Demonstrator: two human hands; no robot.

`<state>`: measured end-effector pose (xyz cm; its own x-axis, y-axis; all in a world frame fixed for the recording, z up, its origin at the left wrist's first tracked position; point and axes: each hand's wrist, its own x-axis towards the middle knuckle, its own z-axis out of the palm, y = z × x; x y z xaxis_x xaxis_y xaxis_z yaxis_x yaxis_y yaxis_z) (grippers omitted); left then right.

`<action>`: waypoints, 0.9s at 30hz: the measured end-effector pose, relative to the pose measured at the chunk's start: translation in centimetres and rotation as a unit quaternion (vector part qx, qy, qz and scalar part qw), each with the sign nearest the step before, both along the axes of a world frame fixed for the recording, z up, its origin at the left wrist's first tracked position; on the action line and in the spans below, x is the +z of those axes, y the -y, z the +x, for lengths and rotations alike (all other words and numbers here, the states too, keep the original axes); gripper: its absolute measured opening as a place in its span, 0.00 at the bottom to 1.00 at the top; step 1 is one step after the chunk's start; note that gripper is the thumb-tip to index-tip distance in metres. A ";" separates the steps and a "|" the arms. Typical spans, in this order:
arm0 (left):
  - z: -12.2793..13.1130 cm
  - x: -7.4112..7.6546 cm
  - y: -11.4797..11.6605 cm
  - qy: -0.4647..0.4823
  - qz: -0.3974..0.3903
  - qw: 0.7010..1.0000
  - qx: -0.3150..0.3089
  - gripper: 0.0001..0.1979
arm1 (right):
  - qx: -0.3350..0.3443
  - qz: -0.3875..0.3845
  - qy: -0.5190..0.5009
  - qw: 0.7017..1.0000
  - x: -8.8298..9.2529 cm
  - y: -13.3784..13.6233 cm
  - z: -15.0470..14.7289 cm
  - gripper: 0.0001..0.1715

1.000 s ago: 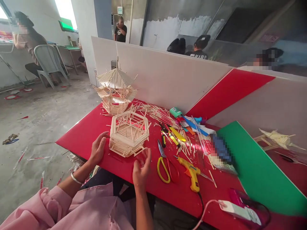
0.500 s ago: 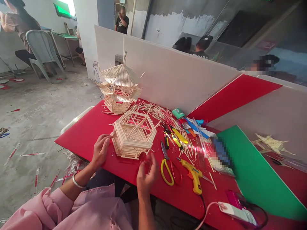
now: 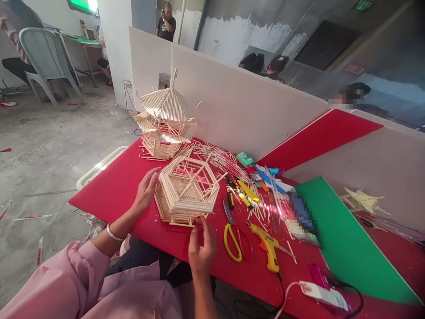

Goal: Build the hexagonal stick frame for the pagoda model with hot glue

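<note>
We see the hexagonal frame of pale wooden sticks (image 3: 186, 190) standing on the red desk (image 3: 113, 190), near its front edge. Our left hand (image 3: 146, 191) lies flat against the frame's left wall, fingers stretched out and gripping nothing. Our right hand (image 3: 201, 248) sits just in front of the frame, fingers half curled with the tips at its base; whether they pinch anything we cannot tell. Behind the frame stands a tiered stick pagoda (image 3: 164, 119); yellow-handled scissors (image 3: 232, 237) and a yellow glue gun (image 3: 268, 249) lie to the right
</note>
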<state>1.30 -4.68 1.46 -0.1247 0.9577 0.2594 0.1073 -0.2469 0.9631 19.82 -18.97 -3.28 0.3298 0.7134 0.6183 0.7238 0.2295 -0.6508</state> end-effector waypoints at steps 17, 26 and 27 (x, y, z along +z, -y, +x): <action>-0.3 -2.3 0.6 -0.053 0.077 0.995 -0.018 0.28 | -0.043 -0.055 -0.028 0.997 -0.3 -0.3 0.4 0.27; -0.1 -2.0 0.9 -0.001 0.039 0.999 0.000 0.29 | -0.026 -0.028 -0.024 0.999 -0.9 -0.8 0.5 0.26; -0.1 -2.1 0.9 0.002 0.035 0.999 0.001 0.29 | -0.026 -0.026 -0.025 0.999 -0.9 -0.8 0.5 0.27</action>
